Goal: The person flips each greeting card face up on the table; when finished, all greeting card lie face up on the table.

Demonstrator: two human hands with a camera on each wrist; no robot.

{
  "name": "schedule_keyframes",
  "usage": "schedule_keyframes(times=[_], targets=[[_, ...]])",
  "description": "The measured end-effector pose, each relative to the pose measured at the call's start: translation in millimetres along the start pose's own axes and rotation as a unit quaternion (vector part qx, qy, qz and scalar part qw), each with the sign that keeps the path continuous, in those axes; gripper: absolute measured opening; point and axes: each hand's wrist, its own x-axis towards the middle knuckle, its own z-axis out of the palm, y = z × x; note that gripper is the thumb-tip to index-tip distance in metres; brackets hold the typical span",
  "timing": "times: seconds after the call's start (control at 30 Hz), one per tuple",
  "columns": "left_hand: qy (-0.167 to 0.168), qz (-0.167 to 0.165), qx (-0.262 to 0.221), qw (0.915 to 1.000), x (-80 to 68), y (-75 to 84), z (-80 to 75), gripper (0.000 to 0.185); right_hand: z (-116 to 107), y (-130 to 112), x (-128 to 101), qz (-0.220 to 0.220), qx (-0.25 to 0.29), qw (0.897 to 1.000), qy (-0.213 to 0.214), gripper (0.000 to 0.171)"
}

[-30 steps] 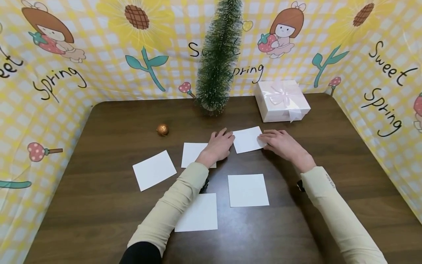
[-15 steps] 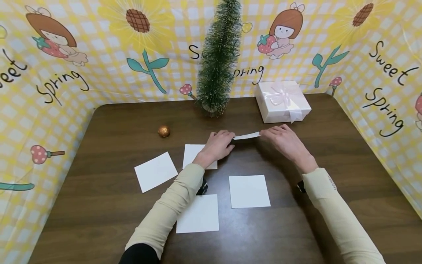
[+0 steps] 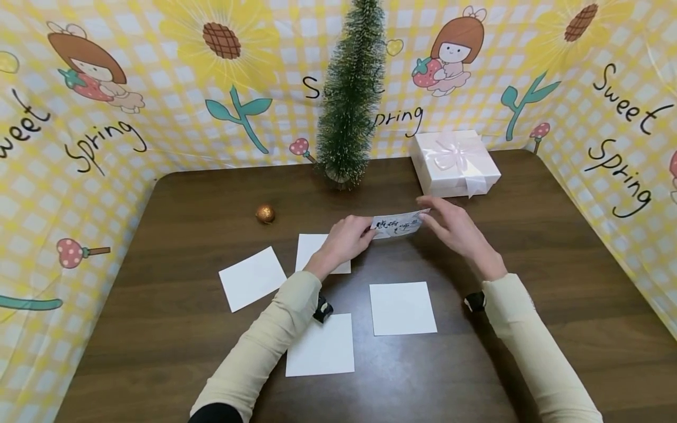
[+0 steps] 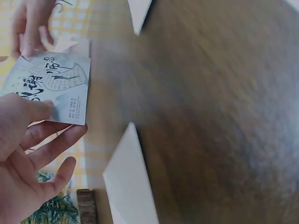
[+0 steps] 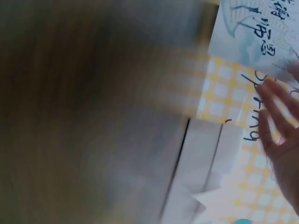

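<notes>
A card with black handwritten characters over a pale blue-grey print [image 3: 399, 225] is held tilted up above the table. My left hand [image 3: 342, 242] grips its left edge; in the left wrist view that thumb lies on the printed face of the card [image 4: 70, 100], with fingers behind. At the card's upper right corner, my right hand [image 3: 461, 234] pinches it between thumb and fingertip. The right wrist view shows only part of the right hand [image 5: 285, 135] beside the card [image 5: 245, 35]. Below the left hand lies a blank white card [image 3: 309, 249], partly covered by it.
More blank white cards lie on the brown table: one at left [image 3: 252, 278], one at right [image 3: 403, 308], one in front [image 3: 322, 352] partly under the left forearm. At the back stand a green bristle tree [image 3: 349, 117] and a white ribboned box [image 3: 455, 161]. A copper ball [image 3: 265, 214] sits at left.
The card between my hands was white side up, then edge-on; its printed, written face now shows. Both hands shifted slightly as it turned. The other cards stay put.
</notes>
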Motion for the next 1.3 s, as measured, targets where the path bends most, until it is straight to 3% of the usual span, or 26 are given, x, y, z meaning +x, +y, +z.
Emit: schedule_keyframes(times=[0.1,0.17,0.33,0.47,0.63,0.8,1.03,1.3], targets=[[-0.007,-0.006,-0.035,0.9993,-2.7,4.2,-4.3,0.015,3,-3,-2,0.072,0.084,0.994,0.002,0.04],[-0.008,-0.007,-0.059,0.9982,-4.1,7.1,-7.4,0.017,5,-5,-3,0.104,0.113,0.988,-0.001,0.035],[0.001,-0.042,-0.115,0.9925,-7.4,10.6,-12.0,0.026,7,-9,-3,0.134,0.176,0.975,-0.005,0.025],[0.029,-0.07,-0.141,0.9871,-7.6,8.8,-10.1,0.023,7,-13,-1,0.149,0.189,0.971,0.003,0.025],[0.063,-0.098,-0.172,0.9782,-7.7,7.9,-5.6,0.019,13,-18,3,0.169,0.138,0.976,0.024,0.017],[0.049,-0.149,-0.116,0.9809,-6.7,3.2,3.3,0.02,23,-17,5,0.201,0.074,0.977,0.004,0.027],[0.013,-0.18,0.008,0.9835,-1.7,-4.3,14.7,0.024,35,-11,14,0.261,0.024,0.962,-0.072,0.027],[-0.019,-0.198,0.049,0.9788,2.8,-5.9,15.7,0.032,34,-8,25,0.261,-0.03,0.954,-0.143,0.03]])
